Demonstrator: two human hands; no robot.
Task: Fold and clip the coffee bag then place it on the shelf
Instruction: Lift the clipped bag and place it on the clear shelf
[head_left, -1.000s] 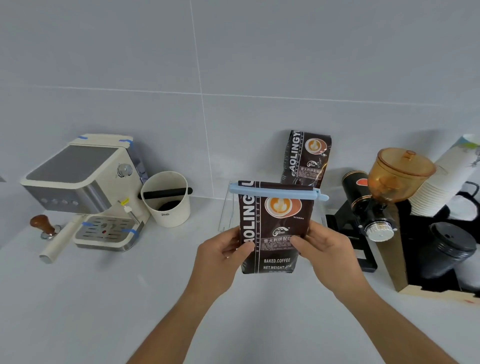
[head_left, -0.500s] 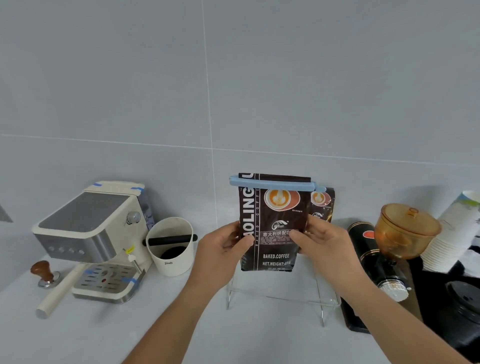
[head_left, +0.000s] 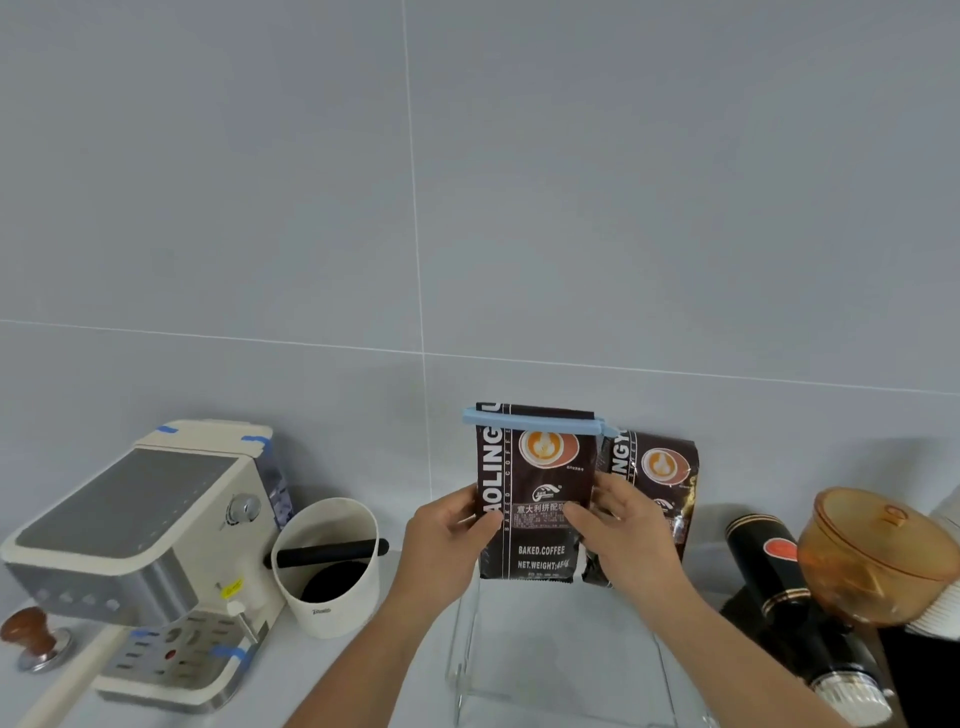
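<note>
Both hands hold the coffee bag (head_left: 535, 499) upright above the clear acrylic shelf (head_left: 561, 649), its lower edge at about the level of the shelf's top; whether it touches the shelf cannot be told. The left hand (head_left: 447, 545) has its grip closed on the bag's left edge, thumb across the front near the printed label, and the right hand (head_left: 623, 535) grips the right edge in the same way, thumb on the front and fingers behind. A light blue clip (head_left: 535, 420) is clamped straight across the folded top of the bag, its end sticking out past the right side. Just beside and slightly behind, to the right, a second coffee bag (head_left: 654, 483) of the same brand stands against the grey tiled wall (head_left: 467, 208), partly hidden by the right hand. On the white bench (head_left: 363, 670), to the left, sit a cream espresso machine (head_left: 140, 551), a wooden-handled tamper (head_left: 31, 634) and a white knock box (head_left: 332, 566) with a black bar across it. To the right stand a black grinder (head_left: 795, 597) and an amber lidded hopper (head_left: 878, 556).
</note>
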